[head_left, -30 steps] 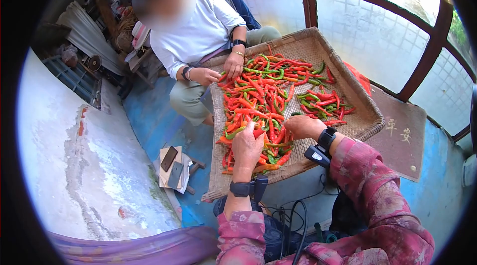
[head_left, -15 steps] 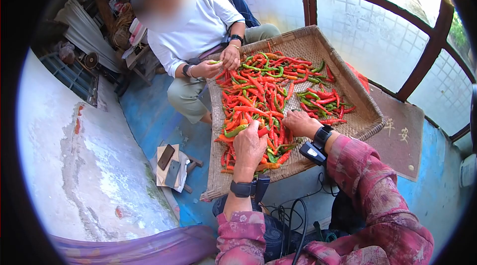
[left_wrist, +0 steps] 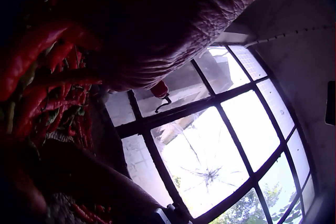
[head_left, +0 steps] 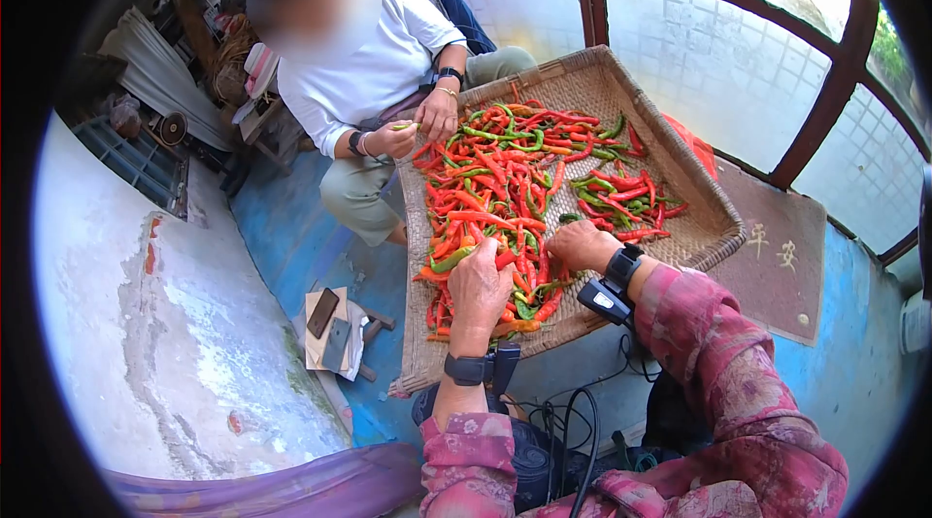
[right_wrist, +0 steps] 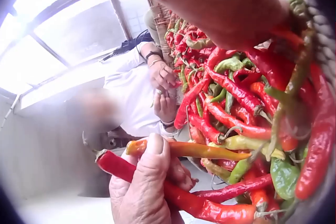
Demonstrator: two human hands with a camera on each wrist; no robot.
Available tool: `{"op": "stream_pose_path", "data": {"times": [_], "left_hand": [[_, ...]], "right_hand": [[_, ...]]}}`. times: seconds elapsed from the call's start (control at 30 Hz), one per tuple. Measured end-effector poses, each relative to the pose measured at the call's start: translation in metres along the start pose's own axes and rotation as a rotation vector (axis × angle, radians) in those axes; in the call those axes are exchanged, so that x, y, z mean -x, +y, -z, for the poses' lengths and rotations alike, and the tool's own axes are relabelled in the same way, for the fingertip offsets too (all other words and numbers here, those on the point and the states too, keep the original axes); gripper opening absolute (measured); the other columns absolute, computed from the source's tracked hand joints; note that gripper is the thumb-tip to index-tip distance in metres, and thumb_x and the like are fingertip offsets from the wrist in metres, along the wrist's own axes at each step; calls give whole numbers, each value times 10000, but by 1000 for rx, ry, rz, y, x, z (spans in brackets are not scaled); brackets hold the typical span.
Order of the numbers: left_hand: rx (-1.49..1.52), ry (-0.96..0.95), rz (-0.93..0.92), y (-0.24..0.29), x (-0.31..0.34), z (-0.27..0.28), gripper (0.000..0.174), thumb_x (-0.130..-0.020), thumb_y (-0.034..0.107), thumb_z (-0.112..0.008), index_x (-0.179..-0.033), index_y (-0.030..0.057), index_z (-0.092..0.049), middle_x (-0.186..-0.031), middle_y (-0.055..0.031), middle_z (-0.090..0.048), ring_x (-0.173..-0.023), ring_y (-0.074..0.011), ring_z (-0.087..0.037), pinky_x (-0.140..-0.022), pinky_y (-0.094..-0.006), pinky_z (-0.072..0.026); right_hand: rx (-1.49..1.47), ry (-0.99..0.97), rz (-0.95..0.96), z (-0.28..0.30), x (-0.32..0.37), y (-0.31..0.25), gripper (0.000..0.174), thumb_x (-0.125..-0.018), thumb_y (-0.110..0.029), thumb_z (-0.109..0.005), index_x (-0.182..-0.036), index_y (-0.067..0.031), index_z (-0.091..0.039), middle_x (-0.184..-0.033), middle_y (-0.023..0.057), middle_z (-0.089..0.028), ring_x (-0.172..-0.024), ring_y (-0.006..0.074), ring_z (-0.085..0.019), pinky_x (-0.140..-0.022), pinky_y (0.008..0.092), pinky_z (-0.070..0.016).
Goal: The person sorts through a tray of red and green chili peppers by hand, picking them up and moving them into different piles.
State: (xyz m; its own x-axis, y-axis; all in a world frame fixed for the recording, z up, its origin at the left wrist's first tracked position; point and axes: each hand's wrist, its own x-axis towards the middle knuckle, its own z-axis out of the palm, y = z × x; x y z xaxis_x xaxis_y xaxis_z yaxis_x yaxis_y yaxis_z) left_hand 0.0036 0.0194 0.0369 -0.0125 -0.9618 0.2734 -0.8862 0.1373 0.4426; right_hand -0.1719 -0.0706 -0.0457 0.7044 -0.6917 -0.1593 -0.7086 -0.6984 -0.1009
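Note:
In the head view, my left hand [head_left: 479, 290] grips several chili peppers over the near left part of the tray [head_left: 701, 244]. The right wrist view shows the left thumb pressing an orange pepper [right_wrist: 205, 151] beside a red one [right_wrist: 116, 165]; a red tip with a curled stem [left_wrist: 159, 89] sticks out in the left wrist view. My right hand [head_left: 582, 246] reaches down at the right side of the pepper pile [head_left: 490, 178], its fingertips hidden among peppers. A smaller heap of red and green peppers [head_left: 631, 196] lies to its right.
Across the tray sits a person in a white shirt [head_left: 354, 81], both hands at the pile's far left edge. Two phones [head_left: 323, 312] lie on a low stool at left. Cables [head_left: 582, 397] hang below the tray, and framed windows [head_left: 718, 62] stand at right.
The head view has shifted slightly. My right hand dipped into the pile, then drew back a little. The other person's hands lifted a light green pepper; my left hand keeps its grip.

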Motion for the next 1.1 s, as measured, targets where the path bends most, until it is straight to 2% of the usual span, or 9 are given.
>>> {"op": "stream_pose_path", "data": {"times": [0.37, 0.47, 0.53, 0.57, 0.6, 0.67, 0.83, 1.0, 1.1], "left_hand": [[53, 69, -68, -9, -2, -2, 216, -735, 157, -666, -872, 35, -551, -781, -180, -614, -741, -378, -600, -645, -459, -464], [66, 149, -73, -11, -3, 1, 169, -817, 167, -607, -884, 18, -562, -775, -185, -603, -746, -355, -592, -653, -408, -460], [230, 90, 73, -13, -5, 2, 163, -854, 182, -572, -879, 21, -567, -754, -164, -613, -717, -325, -605, -656, -389, -465], [309, 105, 74, -21, -6, -4, 172, -854, 194, -571, -901, 29, -564, -711, -161, -623, -700, -329, -618, -639, -412, -468], [311, 100, 75, -18, -5, -3, 172, -854, 194, -571, -901, 29, -564, -711, -161, -623, -700, -329, -618, -639, -412, -468], [485, 54, 167, -14, -7, 1, 198, -874, 226, -562, -886, 28, -561, -713, -149, -632, -689, -280, -632, -632, -384, -473], [561, 42, 55, -10, -9, 1, 313, -866, 275, -603, -1009, -2, -582, -820, -94, -627, -730, -136, -589, -695, -300, -472], [639, -36, 124, -11, -9, 2, 455, -824, 426, -639, -981, 3, -588, -747, -51, -605, -672, -117, -545, -622, -275, -441], [591, -48, 12, -11, -6, -4, 459, -811, 421, -655, -991, 3, -596, -680, -36, -580, -624, -96, -512, -587, -278, -432]], "right_hand": [[-47, -65, 8, 30, 0, -3, 149, -769, -189, -624, -878, -87, -618, -821, 115, -647, -830, 292, -635, -688, 402, -494], [-354, 35, 120, 46, 2, -7, 216, -807, -267, -631, -878, -73, -570, -754, 129, -605, -751, 304, -610, -649, 402, -469], [-773, 232, 250, 52, 1, -10, 237, -824, -272, -619, -855, -55, -530, -692, 103, -561, -652, 257, -571, -623, 389, -458], [-824, 389, 302, 54, 2, -13, 247, -862, -277, -591, -843, -42, -516, -657, 48, -530, -601, 167, -528, -575, 333, -457], [-1149, 156, 137, 67, 10, -19, 256, -893, -300, -566, -834, -53, -530, -650, 8, -525, -589, 108, -523, -533, 282, -451], [-1452, 152, 100, 72, 12, -23, 252, -907, -307, -554, -822, -70, -538, -646, -17, -515, -574, 66, -510, -506, 228, -431], [-1719, 277, 118, 73, 12, -33, 286, -888, -318, -564, -762, -63, -532, -592, -9, -485, -504, 71, -470, -449, 216, -387], [-1675, 337, 133, 79, 12, -34, 292, -874, -292, -570, -708, -56, -524, -544, -10, -459, -453, 69, -437, -409, 210, -341], [-1687, 216, 165, 78, 10, -34, 285, -888, -329, -570, -807, -55, -561, -597, -17, -479, -486, 60, -437, -446, 204, -348]]}}
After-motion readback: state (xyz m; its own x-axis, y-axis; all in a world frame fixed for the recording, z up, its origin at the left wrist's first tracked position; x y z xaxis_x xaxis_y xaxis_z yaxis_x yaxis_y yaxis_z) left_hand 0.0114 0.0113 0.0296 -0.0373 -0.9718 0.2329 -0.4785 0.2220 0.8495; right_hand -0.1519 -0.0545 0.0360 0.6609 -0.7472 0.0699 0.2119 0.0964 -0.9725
